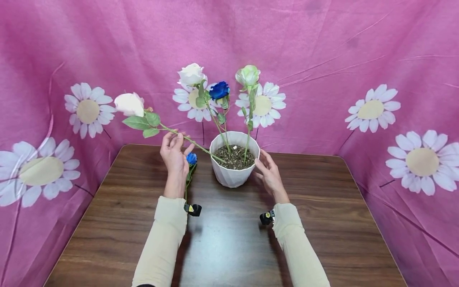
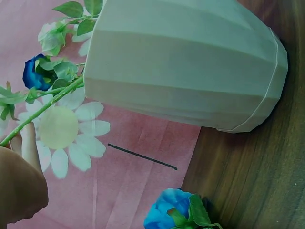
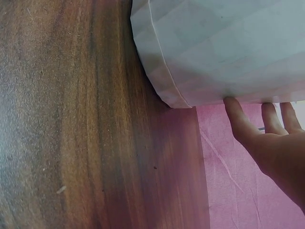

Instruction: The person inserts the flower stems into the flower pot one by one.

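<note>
My left hand [image 1: 173,155] pinches the stem of a pale pink rose [image 1: 130,104], which leans far to the left, its lower end inside the white pot [image 1: 233,178] at the soil. With fingers fairly straight, my right hand [image 1: 270,175] touches the pot's right side; in the right wrist view its fingertips [image 3: 232,104] meet the pot wall. Standing in the soil are a white rose [image 1: 191,74], a dark blue rose [image 1: 219,91] and a pale green rose [image 1: 248,75]. Beside my left hand, a brighter blue rose [image 1: 191,158] lies on the table, partly hidden by the wrist.
The brown wooden table [image 1: 222,247] carries the pot near its back edge. Behind and on both sides hangs a pink cloth [image 1: 308,40] printed with large white daisies. Small black devices are strapped at both wrists.
</note>
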Available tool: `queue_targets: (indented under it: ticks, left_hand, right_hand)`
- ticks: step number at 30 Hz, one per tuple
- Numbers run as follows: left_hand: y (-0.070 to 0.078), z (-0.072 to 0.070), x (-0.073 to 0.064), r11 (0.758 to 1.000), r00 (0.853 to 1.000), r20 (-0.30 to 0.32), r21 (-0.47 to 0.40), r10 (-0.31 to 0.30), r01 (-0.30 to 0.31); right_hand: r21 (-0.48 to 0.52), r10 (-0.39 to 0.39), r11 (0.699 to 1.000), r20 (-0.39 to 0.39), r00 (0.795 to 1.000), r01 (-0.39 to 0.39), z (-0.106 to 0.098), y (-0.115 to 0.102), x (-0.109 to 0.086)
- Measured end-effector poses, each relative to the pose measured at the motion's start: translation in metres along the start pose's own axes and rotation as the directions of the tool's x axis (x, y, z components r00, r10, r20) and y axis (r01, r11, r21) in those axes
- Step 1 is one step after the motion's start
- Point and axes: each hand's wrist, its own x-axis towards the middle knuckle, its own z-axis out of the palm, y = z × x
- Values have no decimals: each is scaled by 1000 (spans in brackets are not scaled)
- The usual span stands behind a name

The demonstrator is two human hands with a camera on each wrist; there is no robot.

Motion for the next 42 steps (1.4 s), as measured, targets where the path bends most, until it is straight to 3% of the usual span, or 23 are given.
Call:
queue_targets:
  ticks: [9,16,25,30,34,42]
  left_hand:
    - [-8,11,2,992,997,74,122,12,-21]
    - [-15,18,2,979,985,169,194,36,-69]
    - [-18,24,7,957,978,206,277,23,-80]
    - [-21,28,8,935,970,244,341,15,-101]
    - [-24,32,9,920,956,292,381,-30,-88]
    - [-28,38,9,878,947,319,465,-47,-112]
  right_hand:
    - [3,-5,1000,-5,1000,5,0,0,-1]
    - [0,0,1000,-6,1000,0,0,0,0]
    - [-5,4,1000,-1,1000,-4,-2,2,1]
    - [1,9,1000,-1,1000,-9,-3,2,1]
    - [-1,4,1000,-2,1000,-4,-3,2,1]
    - [0,1,1000,-2,1000,-1,-2,2,1]
